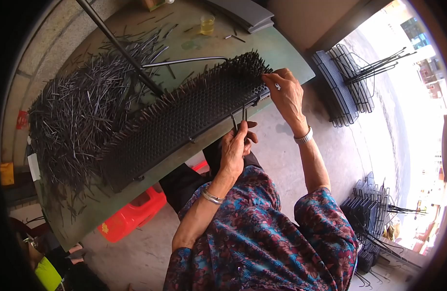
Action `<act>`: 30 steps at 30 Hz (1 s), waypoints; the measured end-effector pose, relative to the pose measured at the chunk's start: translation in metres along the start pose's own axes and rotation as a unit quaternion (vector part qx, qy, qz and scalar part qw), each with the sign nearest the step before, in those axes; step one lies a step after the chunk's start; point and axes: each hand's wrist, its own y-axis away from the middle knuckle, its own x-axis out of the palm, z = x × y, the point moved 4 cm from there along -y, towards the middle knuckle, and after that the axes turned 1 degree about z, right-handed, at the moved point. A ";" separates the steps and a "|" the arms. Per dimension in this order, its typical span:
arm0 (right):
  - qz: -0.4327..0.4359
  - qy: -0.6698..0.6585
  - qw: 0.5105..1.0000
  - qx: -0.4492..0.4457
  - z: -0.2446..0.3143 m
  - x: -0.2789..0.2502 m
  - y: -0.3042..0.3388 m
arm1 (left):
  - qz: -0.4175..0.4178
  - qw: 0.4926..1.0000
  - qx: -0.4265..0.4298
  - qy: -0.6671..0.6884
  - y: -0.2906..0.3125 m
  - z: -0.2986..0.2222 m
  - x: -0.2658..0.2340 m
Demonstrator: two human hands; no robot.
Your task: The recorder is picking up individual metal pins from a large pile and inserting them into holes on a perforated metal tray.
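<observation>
A long dark perforated rack (184, 116) lies slantwise across the table's near edge. Thin dark rods (250, 63) stand upright in its holes, packed densely at the right end and in a row along the far side. Just in front of the rack, my left hand (235, 150) is closed around a few thin dark rods (245, 114) that point up from its fingers. At the rack's right end my right hand (287, 92) pinches with thumb and forefinger beside the standing rods; what lies between those fingertips is too small to make out.
A large heap of loose dark rods (83, 111) covers the left of the green table (277, 53). A metal pole (121, 48) and a bent rod cross over it. A cup (207, 24) of yellow liquid stands farther back. Below are a red plastic container (131, 216) and, at right, stacked racks (335, 87).
</observation>
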 end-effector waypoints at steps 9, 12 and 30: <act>-0.015 -0.002 1.000 0.002 0.011 -0.002 0.011 | -0.013 1.000 -0.012 -0.012 0.000 0.000 0.002; 0.168 -0.146 0.971 0.092 0.022 -0.005 0.025 | 0.003 1.000 0.006 -0.012 0.002 -0.002 0.001; -0.070 -0.097 0.991 0.052 -0.001 -0.024 0.002 | 0.036 0.999 -0.018 0.009 0.000 0.006 0.009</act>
